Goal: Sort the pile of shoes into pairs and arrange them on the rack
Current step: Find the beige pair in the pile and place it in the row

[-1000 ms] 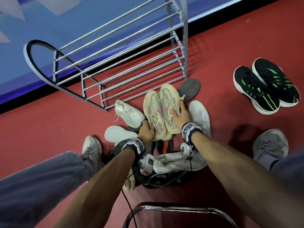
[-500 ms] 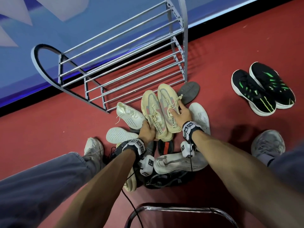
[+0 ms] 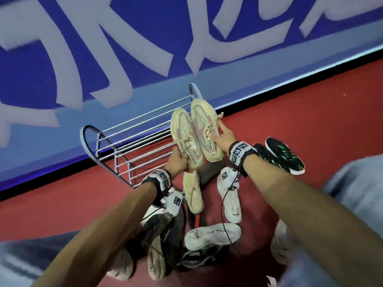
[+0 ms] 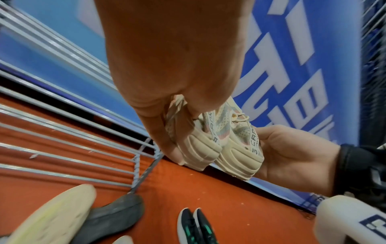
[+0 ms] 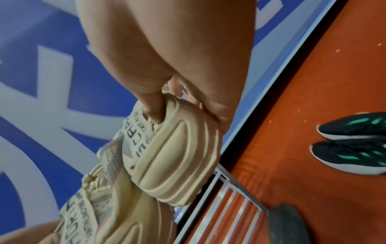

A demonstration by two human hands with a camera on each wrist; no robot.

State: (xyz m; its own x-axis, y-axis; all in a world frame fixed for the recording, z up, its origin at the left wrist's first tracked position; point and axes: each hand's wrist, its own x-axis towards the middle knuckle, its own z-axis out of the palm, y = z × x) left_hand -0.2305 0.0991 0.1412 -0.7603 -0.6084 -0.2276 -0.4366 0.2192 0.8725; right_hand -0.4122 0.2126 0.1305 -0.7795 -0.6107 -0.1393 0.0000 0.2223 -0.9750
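Observation:
Two matching cream sneakers with pink side panels are held side by side in the air above the grey metal rack [image 3: 132, 139]. My left hand [image 3: 177, 162] grips the heel of the left cream sneaker [image 3: 185, 133] [image 4: 194, 142]. My right hand [image 3: 222, 137] grips the heel of the right cream sneaker [image 3: 205, 127] [image 5: 175, 156], thumb inside the collar. Both toes point at the blue wall. The rack's rails carry no shoes.
A pile of white, cream and dark shoes [image 3: 211, 233] lies on the red floor between my forearms. A black and green pair [image 3: 279, 156] stands to the right. A dark grey sole [image 4: 112, 214] lies by the rack's foot. A blue wall stands behind the rack.
Both hands have lifted the cream pair off the pile and carried it up and forward over the rack. The head view has swung up toward the wall.

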